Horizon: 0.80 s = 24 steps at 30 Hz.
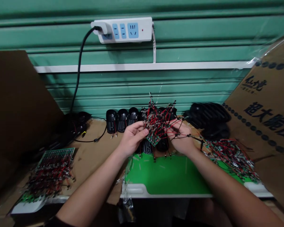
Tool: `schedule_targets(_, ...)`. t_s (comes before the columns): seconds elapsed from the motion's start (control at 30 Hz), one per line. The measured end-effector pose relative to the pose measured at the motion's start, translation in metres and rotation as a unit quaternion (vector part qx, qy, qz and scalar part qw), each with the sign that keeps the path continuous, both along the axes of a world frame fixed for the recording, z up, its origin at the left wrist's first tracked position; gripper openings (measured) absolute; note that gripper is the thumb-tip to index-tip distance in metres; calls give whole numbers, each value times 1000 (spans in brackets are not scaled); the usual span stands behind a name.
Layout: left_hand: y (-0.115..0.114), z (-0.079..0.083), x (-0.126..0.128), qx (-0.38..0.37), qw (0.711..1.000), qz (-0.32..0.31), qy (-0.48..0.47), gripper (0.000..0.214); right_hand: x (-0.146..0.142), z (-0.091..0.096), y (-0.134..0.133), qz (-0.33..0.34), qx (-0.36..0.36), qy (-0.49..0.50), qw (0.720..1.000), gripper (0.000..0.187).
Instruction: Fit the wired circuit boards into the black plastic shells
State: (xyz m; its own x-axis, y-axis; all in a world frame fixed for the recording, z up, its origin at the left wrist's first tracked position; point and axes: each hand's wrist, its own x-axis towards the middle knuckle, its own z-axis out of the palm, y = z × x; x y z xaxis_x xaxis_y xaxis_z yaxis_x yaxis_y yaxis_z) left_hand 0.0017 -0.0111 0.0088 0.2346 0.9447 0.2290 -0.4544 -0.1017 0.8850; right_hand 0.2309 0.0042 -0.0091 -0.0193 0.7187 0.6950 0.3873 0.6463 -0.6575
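In the middle of the head view I hold up a green circuit board (153, 139) crowded with coil springs and red and black wires (156, 121). My left hand (133, 137) grips its left side, thumb over the near face. At the right side of the bundle is my right hand (181, 136), its curled fingers partly hidden by wires that trail across them. Black plastic housings (122, 120) stand in a row behind, and others lie just under the board, with short wires sticking out.
Wired boards (54, 170) lie at the left, and a heap of loose wires (232, 154) at the right. Stacked black shells (208, 115) sit at the back right. A green mat (168, 176) spans the front. Cardboard walls (272, 126) flank the bench; a power strip (142, 30) hangs above.
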Motion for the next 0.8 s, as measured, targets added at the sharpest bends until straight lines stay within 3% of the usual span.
schedule_targets(0.17,-3,7,3,-30,999,-5,-41,50,-2,2,-5,10,-1,35,999,19)
schedule_targets(0.33,1,4,8,-93,992,36,-77,46,-6,10,-11,29,-1,82,996,16)
schedule_targets(0.57,0,4,12,-90,990,77,-82,42,-7,9,-13,54,-31,110,992,17)
schedule_targets(0.8,-1,14,5,-82,985,124,-91,35,-4,4,-7,31,-20,112,993,15)
